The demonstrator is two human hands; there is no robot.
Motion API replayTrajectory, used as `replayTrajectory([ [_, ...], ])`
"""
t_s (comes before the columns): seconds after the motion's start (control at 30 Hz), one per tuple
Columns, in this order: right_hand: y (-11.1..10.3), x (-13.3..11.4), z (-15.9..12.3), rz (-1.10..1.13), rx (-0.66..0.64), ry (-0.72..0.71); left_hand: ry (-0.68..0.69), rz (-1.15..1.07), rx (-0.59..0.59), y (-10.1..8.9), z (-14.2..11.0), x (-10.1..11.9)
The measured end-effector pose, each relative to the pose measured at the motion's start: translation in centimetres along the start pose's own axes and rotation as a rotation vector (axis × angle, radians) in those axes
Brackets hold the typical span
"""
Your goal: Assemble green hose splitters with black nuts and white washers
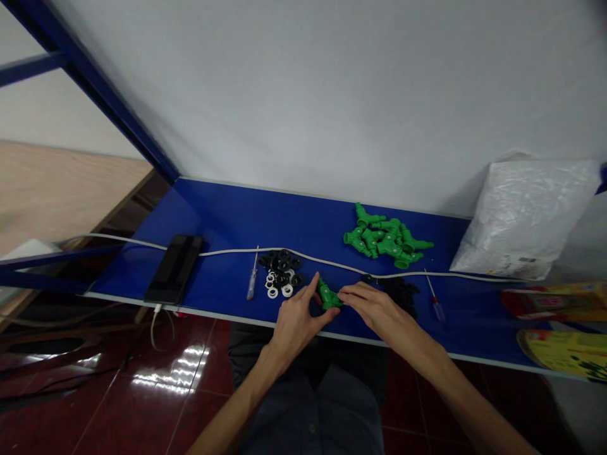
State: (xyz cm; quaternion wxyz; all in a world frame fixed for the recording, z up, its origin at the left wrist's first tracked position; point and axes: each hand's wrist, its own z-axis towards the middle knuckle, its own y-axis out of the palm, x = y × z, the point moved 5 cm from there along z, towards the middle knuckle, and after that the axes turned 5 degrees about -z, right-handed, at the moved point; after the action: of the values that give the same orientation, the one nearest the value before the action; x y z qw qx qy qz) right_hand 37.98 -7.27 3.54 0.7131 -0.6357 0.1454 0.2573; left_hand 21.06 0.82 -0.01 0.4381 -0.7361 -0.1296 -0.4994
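My left hand (296, 318) grips a green plastic branched pipe fitting (327, 296) between thumb and fingers, just above the front edge of the blue table. From the other side, my right hand (367, 302) has its fingertips pinched together against the fitting's right end. Whether a small part sits inside that pinch is hidden. Left of the hands lies a group of black rings (283, 260) and white rings (287, 291). A heap of small black parts (401, 291) is partly covered by my right hand and wrist. Farther back, several similar green fittings (386, 240) lie piled.
A white cable (232, 251) runs across the blue table (227, 212). One screwdriver (251, 281) lies left, another screwdriver (435, 302) right. A black phone (174, 268) rests near the left edge. A white plastic-wrapped package (526, 215) leans on the wall; colourful packets (564, 351) lie far right.
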Motion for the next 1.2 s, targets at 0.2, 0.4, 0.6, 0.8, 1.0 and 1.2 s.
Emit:
replayTrajectory([
  [0.2,-0.6,-0.5,0.2,-0.067,-0.024,-0.035,-0.009,0.000,-0.003,0.0,0.0,0.2],
  [0.4,-0.7,-1.2,0.2,-0.094,-0.025,-0.014,-0.009,-0.003,-0.014,0.0,0.0,0.1],
  [0.6,-0.9,-1.9,0.3,-0.080,-0.061,-0.004,-0.001,-0.001,-0.004,-0.1,0.1,0.2],
  [0.8,-0.2,-1.0,0.9,-0.006,-0.080,0.015,-0.002,-0.010,-0.009,-0.1,0.0,0.3],
  [1.0,0.9,0.8,1.3,0.036,-0.026,0.066,-0.001,0.002,-0.008,0.1,-0.1,-0.2],
  [1.2,1.2,1.7,0.9,0.032,0.055,0.087,0.026,0.019,0.035,0.4,-0.3,-0.6],
])
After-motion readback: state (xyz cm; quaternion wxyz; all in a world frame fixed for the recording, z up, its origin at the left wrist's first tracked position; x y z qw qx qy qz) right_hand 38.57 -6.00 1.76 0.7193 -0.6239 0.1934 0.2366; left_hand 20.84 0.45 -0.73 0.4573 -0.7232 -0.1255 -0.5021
